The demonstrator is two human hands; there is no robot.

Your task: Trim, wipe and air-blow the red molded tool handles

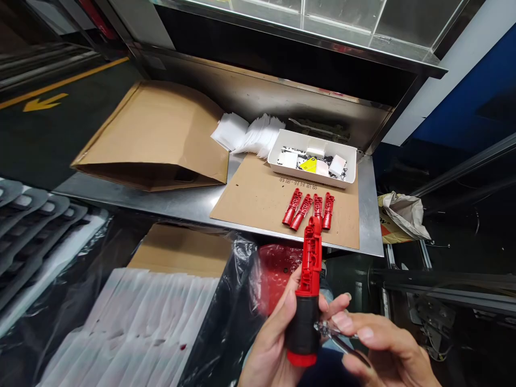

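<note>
My left hand (278, 328) is wrapped round a red plastic part (312, 258) with a black sleeve round its lower portion and a red end below. The part stands nearly upright, its ribbed, hollow side facing me. My right hand (387, 341) is closed on a thin, shiny metal tool (346, 344), whose exact kind I cannot make out. The tool's end is at the right side of the black sleeve (302, 325). Beyond my hands, several similar red plastic parts (300, 211), without black sleeves, lie side by side on a cardboard sheet (253, 193).
A white tray (314, 177) with small dark pieces and a yellow tag sits on the sheet. White sheets (258, 134) and a cardboard box (161, 123) are farther left on the metal table (141, 196). At lower left, a plastic-lined carton holds packed white pouches (137, 317). A red stool (274, 274) is below.
</note>
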